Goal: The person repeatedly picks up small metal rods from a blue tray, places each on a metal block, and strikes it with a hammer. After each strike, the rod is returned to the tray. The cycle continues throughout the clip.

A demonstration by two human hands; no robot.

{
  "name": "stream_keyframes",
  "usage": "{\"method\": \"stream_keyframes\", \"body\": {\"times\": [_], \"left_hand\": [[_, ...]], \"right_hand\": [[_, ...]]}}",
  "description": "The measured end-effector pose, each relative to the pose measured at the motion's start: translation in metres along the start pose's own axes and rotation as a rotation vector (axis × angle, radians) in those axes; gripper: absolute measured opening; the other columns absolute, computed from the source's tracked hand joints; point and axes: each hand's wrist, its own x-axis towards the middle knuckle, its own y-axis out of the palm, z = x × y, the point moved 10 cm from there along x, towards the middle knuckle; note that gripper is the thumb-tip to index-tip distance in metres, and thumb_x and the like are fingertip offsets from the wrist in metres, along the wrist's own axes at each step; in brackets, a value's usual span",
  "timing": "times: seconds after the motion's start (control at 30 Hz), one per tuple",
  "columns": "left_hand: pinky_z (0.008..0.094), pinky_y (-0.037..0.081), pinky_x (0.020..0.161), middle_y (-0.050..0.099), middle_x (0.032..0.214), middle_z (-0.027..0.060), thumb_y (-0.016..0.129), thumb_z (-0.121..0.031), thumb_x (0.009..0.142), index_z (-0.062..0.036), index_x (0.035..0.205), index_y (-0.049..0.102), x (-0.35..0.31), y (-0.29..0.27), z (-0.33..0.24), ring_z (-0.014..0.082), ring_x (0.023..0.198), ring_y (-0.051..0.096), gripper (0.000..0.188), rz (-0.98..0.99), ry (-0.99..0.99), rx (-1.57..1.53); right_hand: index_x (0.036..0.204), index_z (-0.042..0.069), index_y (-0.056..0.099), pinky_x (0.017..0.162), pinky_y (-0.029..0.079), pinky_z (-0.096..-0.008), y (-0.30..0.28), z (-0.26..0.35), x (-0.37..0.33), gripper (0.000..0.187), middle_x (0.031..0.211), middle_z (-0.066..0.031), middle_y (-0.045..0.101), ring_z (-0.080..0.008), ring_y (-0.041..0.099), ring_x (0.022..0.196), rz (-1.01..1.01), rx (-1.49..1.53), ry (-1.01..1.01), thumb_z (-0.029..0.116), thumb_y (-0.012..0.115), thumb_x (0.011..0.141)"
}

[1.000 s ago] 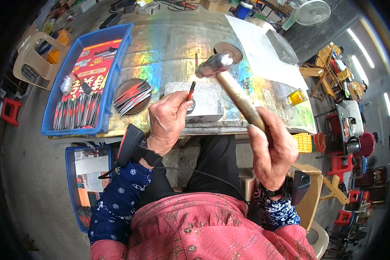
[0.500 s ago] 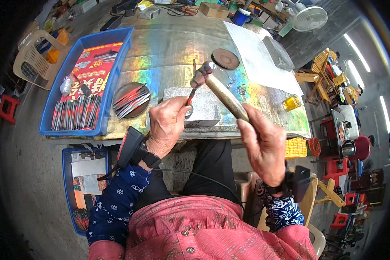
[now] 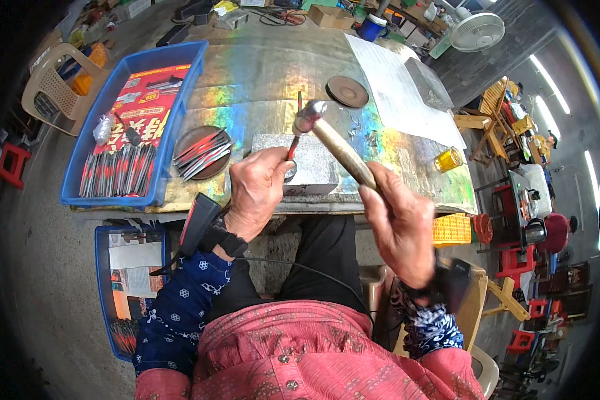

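Observation:
My left hand [image 3: 257, 190] is closed on a slim red and dark metal strip [image 3: 293, 148], which points away from me over a speckled grey block [image 3: 317, 167]. Beside its fingertips is a small shiny round metal piece [image 3: 291, 172], partly hidden. My right hand [image 3: 403, 227] grips the wooden handle of a hammer [image 3: 343, 152]. The hammer's head overlaps the upper part of the strip; whether they touch I cannot tell. Several similar strips lie across a round brown dish [image 3: 221, 168] left of the block.
A blue tray [image 3: 167, 180] at left holds a row of strips on red printed paper. Beyond the block lies a brown round disc [image 3: 347, 91]. White paper [image 3: 387, 73] and a yellow jar [image 3: 449, 159] are at right. Another blue tray [image 3: 103, 287] stands below the table's left side.
The hammer head is slightly lower and further left, and my right hand has shifted a little left with it. My left hand holds the strip in nearly the same place.

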Motion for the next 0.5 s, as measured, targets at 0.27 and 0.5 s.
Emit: {"method": "stream_keyframes", "body": {"times": [0.27,0.5], "left_hand": [[0.0286,0.052,0.064,0.070,0.082,0.0152,0.069,0.002,0.079,0.0028,0.093,0.068,-0.002,0.001,-0.001,0.0208,0.073,0.070,0.015,0.007,0.023,-0.012],[0.0209,0.051,0.062,0.070,0.083,0.0069,0.064,0.001,0.087,0.0035,0.099,0.067,-0.006,0.002,0.028,0.0081,0.071,0.064,0.012,0.058,-0.286,-0.281]], "right_hand": [[0.111,-0.003,0.064,0.060,0.047,-0.0262,-0.008,-0.030,-0.019,0.022,0.075,-0.0123,0.064,-0.0130,0.057,0.062,-0.155,0.266,0.158,0.007,0.062,0.091],[0.109,-0.001,0.064,0.061,0.049,-0.0319,0.025,-0.061,-0.030,0.022,0.078,-0.0189,0.064,-0.0256,0.063,0.064,-0.224,0.164,0.148,0.008,0.064,0.089]]}}
